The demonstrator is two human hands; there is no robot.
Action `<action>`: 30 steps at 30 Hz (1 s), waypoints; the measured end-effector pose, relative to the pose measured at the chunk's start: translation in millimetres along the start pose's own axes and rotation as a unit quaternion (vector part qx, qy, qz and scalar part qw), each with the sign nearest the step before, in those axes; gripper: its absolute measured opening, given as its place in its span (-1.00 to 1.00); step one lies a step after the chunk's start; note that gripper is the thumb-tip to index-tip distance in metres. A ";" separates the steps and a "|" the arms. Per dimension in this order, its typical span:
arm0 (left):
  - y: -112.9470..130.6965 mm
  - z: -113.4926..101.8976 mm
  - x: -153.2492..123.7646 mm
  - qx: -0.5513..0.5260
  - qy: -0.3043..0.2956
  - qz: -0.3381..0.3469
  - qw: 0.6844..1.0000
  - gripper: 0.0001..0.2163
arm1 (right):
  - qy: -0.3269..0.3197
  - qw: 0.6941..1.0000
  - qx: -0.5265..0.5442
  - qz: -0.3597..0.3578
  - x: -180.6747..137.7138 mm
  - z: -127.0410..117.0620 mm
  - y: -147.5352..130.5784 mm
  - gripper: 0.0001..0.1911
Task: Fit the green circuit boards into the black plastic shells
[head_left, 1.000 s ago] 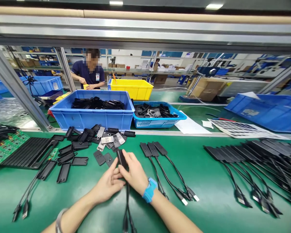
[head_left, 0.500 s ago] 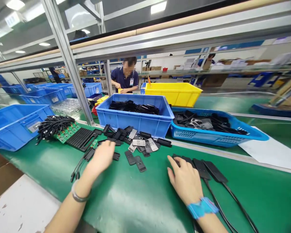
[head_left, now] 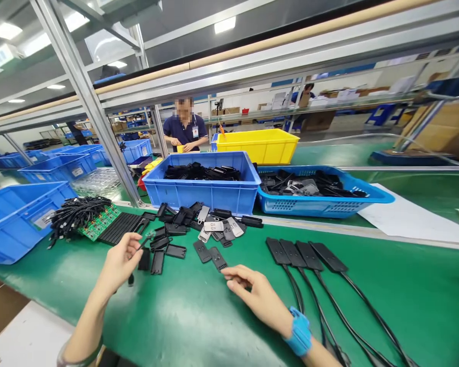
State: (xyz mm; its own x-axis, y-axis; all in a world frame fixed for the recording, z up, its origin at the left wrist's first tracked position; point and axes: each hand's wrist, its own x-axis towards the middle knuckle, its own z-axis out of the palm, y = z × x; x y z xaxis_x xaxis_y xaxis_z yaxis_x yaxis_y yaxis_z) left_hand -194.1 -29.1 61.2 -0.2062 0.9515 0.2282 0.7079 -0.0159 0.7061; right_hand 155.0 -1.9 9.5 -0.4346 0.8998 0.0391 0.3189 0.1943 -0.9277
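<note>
My left hand is closed in a pinch on a small circuit board, with a cable plug hanging below the hand. Just right of it lie open black plastic housings. My right hand holds nothing, its fingers loosely curved and its thumb apart. Its fingertips are at the lower edge of a flat black cover plate; whether they touch it I cannot tell. A second black plate lies beside that one. Farther right, several flat black units with cables lie in a row.
A blue bin of black parts stands behind a pile of housings and grey plates. Right of it is a blue basket; behind, a yellow bin. Cabled green boards lie left, near a metal post. A co-worker stands opposite.
My left hand has drawn back left from the housings, bringing the circuit board with it. My right hand has left the cabled units and moved left to the cover plate. The camera view has shifted.
</note>
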 end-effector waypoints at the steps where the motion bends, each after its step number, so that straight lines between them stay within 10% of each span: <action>1: 13.9 7.5 -3.3 -0.046 -0.013 0.012 0.999 -0.73 | -0.025 0.997 0.067 0.027 -0.9 3.1 -1.6 -0.66; 5: 63.0 36.7 -18.1 -0.162 -0.200 0.065 0.964 -0.70 | -0.072 0.917 0.382 0.092 -5.0 9.8 -8.7 -0.31; 8: 71.9 51.1 -18.9 0.021 -0.212 0.091 0.973 -0.67 | -0.011 0.866 0.492 0.090 -6.4 4.1 -16.4 -0.32; 12: 46.1 61.1 -3.6 0.389 -0.099 -0.010 0.916 -0.52 | 0.059 0.896 0.427 0.111 -7.1 -10.9 -23.8 -0.63; 18: 31.9 52.2 12.3 0.433 -0.067 0.007 0.899 -0.52 | 0.045 0.937 0.328 0.115 -8.6 -18.0 -23.6 -0.63; 21: 54.6 57.5 19.2 0.242 0.009 0.073 0.967 -0.66 | 0.044 0.947 0.305 0.093 -8.0 -16.7 -22.7 -0.64; 24: 80.9 87.7 22.5 -0.140 -0.088 0.003 0.986 -0.69 | 0.052 0.951 0.300 0.056 -7.6 -13.8 -21.7 -0.66; 30: 98.3 158.6 0.5 -0.557 -0.276 -0.209 0.755 -0.61 | 0.086 0.977 0.195 0.013 -5.2 -6.2 -9.4 -0.54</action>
State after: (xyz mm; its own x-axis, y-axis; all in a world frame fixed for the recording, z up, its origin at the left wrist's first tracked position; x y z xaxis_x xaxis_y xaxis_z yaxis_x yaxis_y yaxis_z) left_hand -17.5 18.5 24.5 0.2756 0.9235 -0.2669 -0.4113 0.3642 0.8356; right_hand 159.5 -6.0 20.4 -0.2713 0.9614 0.0450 -0.0321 0.0377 -0.9988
